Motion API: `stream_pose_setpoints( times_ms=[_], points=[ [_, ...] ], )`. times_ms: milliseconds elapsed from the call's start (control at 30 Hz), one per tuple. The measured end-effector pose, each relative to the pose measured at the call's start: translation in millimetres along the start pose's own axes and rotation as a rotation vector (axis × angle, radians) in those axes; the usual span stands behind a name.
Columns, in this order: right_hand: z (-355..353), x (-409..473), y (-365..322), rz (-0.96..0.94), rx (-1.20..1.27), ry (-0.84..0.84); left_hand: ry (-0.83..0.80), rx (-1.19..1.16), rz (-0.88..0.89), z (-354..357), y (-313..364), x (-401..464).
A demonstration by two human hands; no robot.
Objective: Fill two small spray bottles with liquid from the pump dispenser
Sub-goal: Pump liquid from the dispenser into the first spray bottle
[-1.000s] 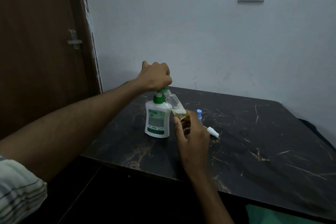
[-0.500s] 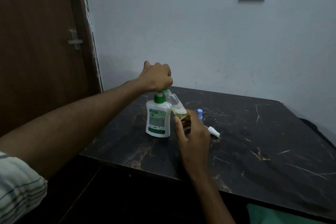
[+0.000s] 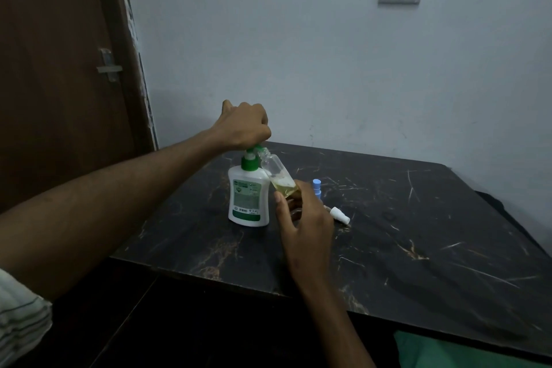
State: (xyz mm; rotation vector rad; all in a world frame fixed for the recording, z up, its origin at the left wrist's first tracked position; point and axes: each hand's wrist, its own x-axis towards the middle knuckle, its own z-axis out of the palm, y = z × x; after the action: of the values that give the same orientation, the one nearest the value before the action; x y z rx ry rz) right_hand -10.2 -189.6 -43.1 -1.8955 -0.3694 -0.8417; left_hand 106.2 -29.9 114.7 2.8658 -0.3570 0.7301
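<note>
Left hand (image 3: 243, 125), fingers curled over the pump dispenser (image 3: 248, 197) head near the tabletop's (image 3: 418, 233) left edge, as 1 s ago; right hand (image 3: 301, 218) pinches the tilted spray bottle (image 3: 279, 175) at the nozzle; liquid slightly higher; filling of bottle 1 continues.

Left hand (image 3: 243, 125) fisted, arm outstretched; right hand (image 3: 307, 218) raised, fingers (image 3: 280, 203) curled in grip.

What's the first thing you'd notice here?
Two hands meet at the dark marble table's middle: the left hand pushes down on the white pump dispenser's green top. The right hand tilts a small clear bottle, with yellowish liquid, up to the spout.
</note>
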Motion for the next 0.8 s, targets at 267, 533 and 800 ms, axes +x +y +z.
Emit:
stream_pose_setpoints(
  times_ms=[267,533,800],
  points=[
    [-1.3,-0.6,-1.0,-0.024,0.015,0.009,-0.036,0.049,0.020,-3.6,5.6,-3.3],
    [0.9,-0.1,1.4,-0.031,0.033,0.021,-0.033,0.041,0.018,-1.3,6.3,-3.4],
    [0.6,1.3,3.4,-0.031,0.022,0.033,0.000,0.033,0.010,0.2,5.0,0.2]
  ],
)
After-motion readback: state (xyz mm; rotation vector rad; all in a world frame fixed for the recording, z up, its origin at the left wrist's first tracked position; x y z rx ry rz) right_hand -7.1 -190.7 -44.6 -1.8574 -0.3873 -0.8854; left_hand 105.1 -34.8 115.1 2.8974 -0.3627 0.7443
